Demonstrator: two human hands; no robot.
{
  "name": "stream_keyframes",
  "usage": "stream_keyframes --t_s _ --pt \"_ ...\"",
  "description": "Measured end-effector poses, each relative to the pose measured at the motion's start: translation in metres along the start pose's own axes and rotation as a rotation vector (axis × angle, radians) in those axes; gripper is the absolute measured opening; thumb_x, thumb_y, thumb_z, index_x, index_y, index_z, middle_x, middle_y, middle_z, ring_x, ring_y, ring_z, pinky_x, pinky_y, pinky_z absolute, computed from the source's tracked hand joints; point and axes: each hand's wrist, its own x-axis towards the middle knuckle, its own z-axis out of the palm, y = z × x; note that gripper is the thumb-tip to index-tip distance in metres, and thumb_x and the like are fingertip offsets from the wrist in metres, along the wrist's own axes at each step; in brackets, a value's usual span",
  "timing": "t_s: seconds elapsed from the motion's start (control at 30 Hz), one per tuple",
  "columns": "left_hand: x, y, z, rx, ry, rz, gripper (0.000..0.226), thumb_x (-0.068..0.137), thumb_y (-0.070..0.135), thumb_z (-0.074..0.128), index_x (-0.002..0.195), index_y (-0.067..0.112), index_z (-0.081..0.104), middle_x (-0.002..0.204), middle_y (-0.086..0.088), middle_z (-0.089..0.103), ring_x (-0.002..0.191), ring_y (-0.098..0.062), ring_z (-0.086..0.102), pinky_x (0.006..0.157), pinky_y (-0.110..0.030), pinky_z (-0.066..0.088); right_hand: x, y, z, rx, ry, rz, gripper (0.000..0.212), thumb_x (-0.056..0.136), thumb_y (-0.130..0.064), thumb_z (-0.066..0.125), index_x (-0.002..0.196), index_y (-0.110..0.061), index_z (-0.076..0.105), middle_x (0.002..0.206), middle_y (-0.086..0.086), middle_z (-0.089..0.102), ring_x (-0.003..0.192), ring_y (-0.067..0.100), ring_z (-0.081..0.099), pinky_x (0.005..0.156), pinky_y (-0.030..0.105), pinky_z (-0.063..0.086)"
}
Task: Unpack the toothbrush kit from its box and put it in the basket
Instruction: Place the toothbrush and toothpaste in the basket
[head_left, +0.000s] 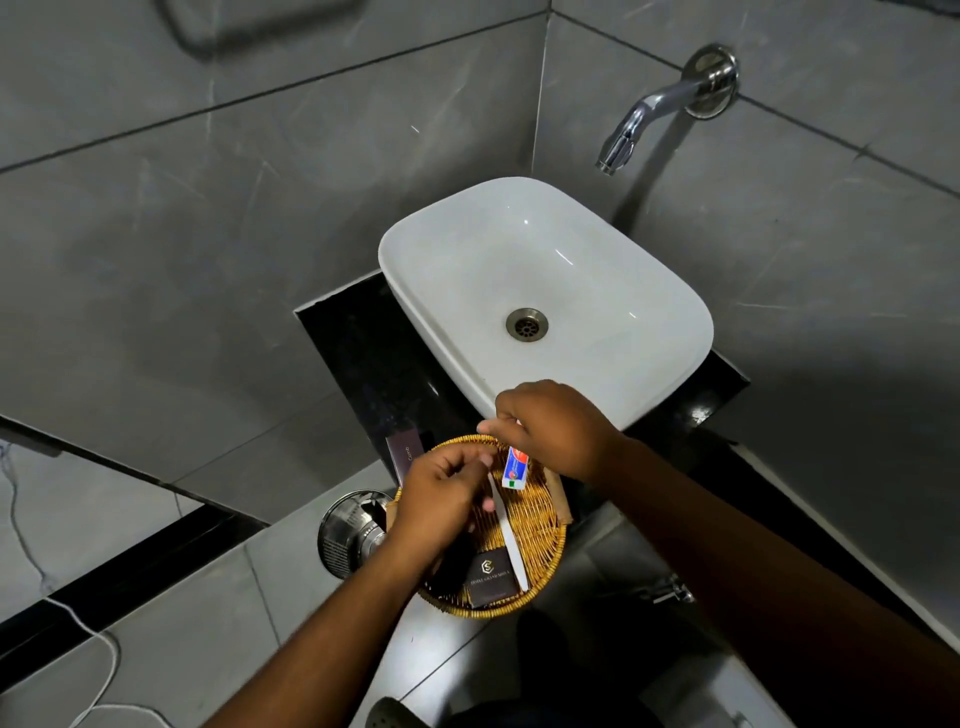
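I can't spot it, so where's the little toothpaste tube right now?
In the head view, the toothpaste tube hangs from the right hand over the far side of the wicker basket, just right of the white toothbrush, in front of the sink.

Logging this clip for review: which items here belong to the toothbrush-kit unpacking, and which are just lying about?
Job items: white toothbrush in left hand; small toothpaste tube in right hand; wicker basket.

Lying about: dark hotel-branded box in the basket; comb box; sink; tap; steel bin.

hotel bathroom: white basin (545, 291), wall tap (660, 109), grey tiles (208, 208)
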Motion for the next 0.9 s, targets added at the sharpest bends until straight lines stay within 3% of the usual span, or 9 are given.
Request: stream_keyframes --t_s 0.1,0.2,0.37,0.47,0.6,0.73,0.9 --pt "-0.004 0.016 -0.007 0.010 -0.147 0.002 0.015 0.088 0.011 0.062 0.084 0.017 0.075 0.062 0.000 0.072 0.049 -0.006 0.061 0.039 -0.017 0.041 -0.003 -0.004 0.008 0.043 -0.017 0.003 0.039 0.094 -0.039 0.053 0.065 -0.012 0.051 0.061 0.001 0.050 0.060 0.021 0.050 0.055 0.035 0.035" --pt "-0.003 0.017 -0.002 -0.011 -0.184 -0.028 0.008 0.085 0.009 0.068 0.085 0.003 0.073 0.049 0.005 0.062 0.041 -0.003 0.054 0.040 -0.012 0.039 -0.001 -0.008 0.011 0.071 -0.011 0.000 0.039 0.094 -0.038 0.053 0.062 -0.016 0.044 0.058 0.000 0.048 0.056 0.022 0.049 0.053 0.036 0.035" --pt "-0.001 -0.011 0.029 -0.104 -0.241 -0.262 0.004 0.084 0.007 0.070 0.082 0.004 0.072 0.058 -0.005 0.068 0.041 -0.008 0.055 0.033 -0.017 0.035 -0.021 0.007 0.015 0.065 0.030 0.108 0.040 0.092 -0.045 0.052 0.066 -0.015 0.049 0.061 -0.001 0.051 0.059 0.018 0.049 0.053 0.031 0.031" --pt "-0.003 -0.027 0.039 -0.137 -0.175 -0.422 0.012 0.083 0.002 0.069 0.092 -0.005 0.068 0.073 -0.015 0.072 0.044 -0.012 0.061 0.033 -0.018 0.038 -0.029 0.016 0.009 0.037 0.094 0.144 0.043 0.092 -0.046 0.052 0.069 -0.010 0.054 0.065 0.006 0.057 0.062 0.023 0.052 0.054 0.037 0.039" --pt "-0.001 -0.042 0.055 -0.073 -0.090 -0.513 0.011 0.079 -0.001 0.071 0.087 -0.005 0.064 0.041 -0.009 0.060 0.026 -0.014 0.048 0.031 -0.018 0.030 -0.033 0.023 0.007 0.029 0.118 0.138 0.040 0.091 -0.044 0.055 0.071 -0.009 0.057 0.066 0.008 0.060 0.062 0.023 0.053 0.054 0.034 0.038" --pt "0.012 -0.041 0.058 0.017 -0.026 -0.534 0.013 0.079 -0.001 0.069 0.088 -0.009 0.066 0.031 -0.005 0.055 0.018 -0.012 0.040 0.029 -0.015 0.028 -0.030 0.017 0.007 -0.025 0.106 0.090 0.032 0.092 -0.039 0.056 0.081 -0.009 0.062 0.072 0.009 0.066 0.066 0.025 0.057 0.057 0.035 0.044" --pt "0.018 -0.040 0.050 0.089 0.029 -0.487 0.011 0.083 0.001 0.067 0.087 -0.008 0.071 0.047 -0.012 0.060 0.019 -0.010 0.044 0.029 -0.014 0.033 -0.023 0.014 0.005 -0.077 0.071 0.036 0.030 0.094 -0.033 0.053 0.084 -0.007 0.062 0.079 0.012 0.066 0.071 0.028 0.058 0.060 0.039 0.047"
